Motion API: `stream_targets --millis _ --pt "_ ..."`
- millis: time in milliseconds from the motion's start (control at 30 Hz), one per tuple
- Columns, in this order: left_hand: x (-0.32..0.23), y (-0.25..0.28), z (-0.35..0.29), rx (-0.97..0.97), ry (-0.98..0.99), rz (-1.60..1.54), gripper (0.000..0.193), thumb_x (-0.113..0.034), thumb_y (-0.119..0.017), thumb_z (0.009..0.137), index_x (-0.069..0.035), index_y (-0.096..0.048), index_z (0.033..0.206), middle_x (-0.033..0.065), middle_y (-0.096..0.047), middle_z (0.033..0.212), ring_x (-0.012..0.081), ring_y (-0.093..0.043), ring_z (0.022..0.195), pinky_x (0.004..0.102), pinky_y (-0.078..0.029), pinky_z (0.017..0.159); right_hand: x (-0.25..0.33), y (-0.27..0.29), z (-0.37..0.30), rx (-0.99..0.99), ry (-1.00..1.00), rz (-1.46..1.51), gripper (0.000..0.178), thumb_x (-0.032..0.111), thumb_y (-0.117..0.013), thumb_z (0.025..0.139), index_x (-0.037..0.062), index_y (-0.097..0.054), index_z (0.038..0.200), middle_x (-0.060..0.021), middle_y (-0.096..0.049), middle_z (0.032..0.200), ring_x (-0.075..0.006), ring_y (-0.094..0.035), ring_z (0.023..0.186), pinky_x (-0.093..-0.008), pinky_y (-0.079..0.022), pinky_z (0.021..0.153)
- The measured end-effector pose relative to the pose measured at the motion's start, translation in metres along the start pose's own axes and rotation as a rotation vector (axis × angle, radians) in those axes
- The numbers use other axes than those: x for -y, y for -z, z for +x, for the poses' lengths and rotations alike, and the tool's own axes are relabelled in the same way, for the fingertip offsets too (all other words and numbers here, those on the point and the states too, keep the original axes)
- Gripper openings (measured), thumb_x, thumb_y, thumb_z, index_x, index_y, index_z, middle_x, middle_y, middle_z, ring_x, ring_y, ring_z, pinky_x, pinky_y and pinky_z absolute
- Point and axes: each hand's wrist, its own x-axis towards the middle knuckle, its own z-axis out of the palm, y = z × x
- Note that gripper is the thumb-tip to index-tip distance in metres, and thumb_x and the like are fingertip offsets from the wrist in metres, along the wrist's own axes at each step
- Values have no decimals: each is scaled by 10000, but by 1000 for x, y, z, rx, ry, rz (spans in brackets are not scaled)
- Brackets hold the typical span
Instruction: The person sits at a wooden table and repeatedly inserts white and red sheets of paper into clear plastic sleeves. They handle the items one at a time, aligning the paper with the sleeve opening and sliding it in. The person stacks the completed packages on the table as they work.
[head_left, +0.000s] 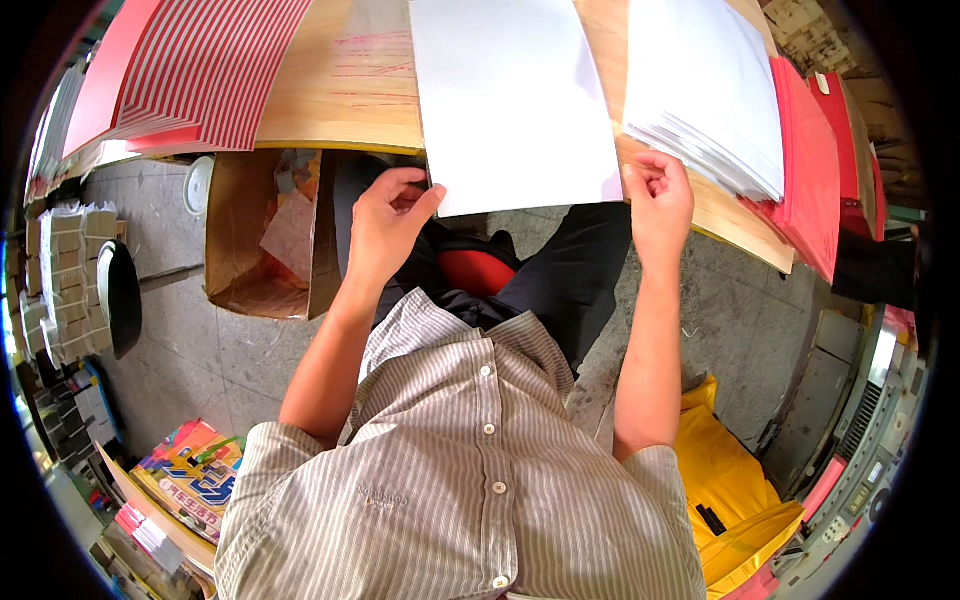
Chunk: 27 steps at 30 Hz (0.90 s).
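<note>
A white sheet of paper (515,110) lies across the middle of the wooden table, its near end reaching past the front edge above my lap. My left hand (388,220) pinches its near left corner between thumb and fingers. At the near right corner, my right hand (660,205) is closed with fingers curled, thumb and fingertips against the paper's side edge. Whether it is one sheet or several together, I cannot tell. Right of it sits a fanned stack of white sheets (705,95). To the left are red-and-white sheets (205,70), overlapped in steps.
Red folded sheets (805,165) stand beyond the white stack on the table (345,110). Below the table's left part is an open cardboard box (260,296) with paper scraps. A yellow bag (730,490) lies at lower right, and bundled stacks (75,280) stand at far left.
</note>
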Motion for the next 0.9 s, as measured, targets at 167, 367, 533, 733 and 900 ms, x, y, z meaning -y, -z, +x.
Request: stream_targets --millis 167,367,533,733,900 --pt "-8 -5 -8 172 161 -309 313 -247 -631 1010 53 -680 1085 89 -718 915 151 -682 781 253 -529 695 35 -28 -53 72 660 -209 262 20 -652 871 15 -698 1129 -132 -696 1198 -325 -637 1172 -445 -466 985" --pt "-4 -11 -4 198 201 -394 320 -266 -627 1018 49 -686 1015 124 -719 861 145 -667 692 273 -546 660 41 -48 -68 243 649 -423 289 189 -688 923 20 -727 1155 -117 -683 1297 -252 -600 1283 -443 -409 1124" --pt "-2 -10 -3 210 211 -429 309 -250 -608 1027 51 -681 1027 132 -720 875 149 -664 688 286 -550 660 1 -2 -42 57 592 -534 263 156 -671 934 11 -736 1145 -139 -698 1263 -255 -636 1242 -445 -430 1108" --pt "-12 -9 -4 198 200 -509 278 -213 -600 1024 50 -650 1098 129 -721 894 170 -691 712 296 -567 668 18 11 -63 -30 522 -249 206 77 -677 911 -24 -730 1082 -168 -720 1161 -317 -662 1134 -425 -492 1008" --pt "-29 -8 -5 226 138 -545 291 -175 -594 1019 45 -616 1208 126 -723 918 173 -696 737 307 -571 658 31 -26 -107 278 -504 726 199 159 -629 1005 -19 -659 1088 -130 -717 1021 -175 -659 856 -273 -509 728"
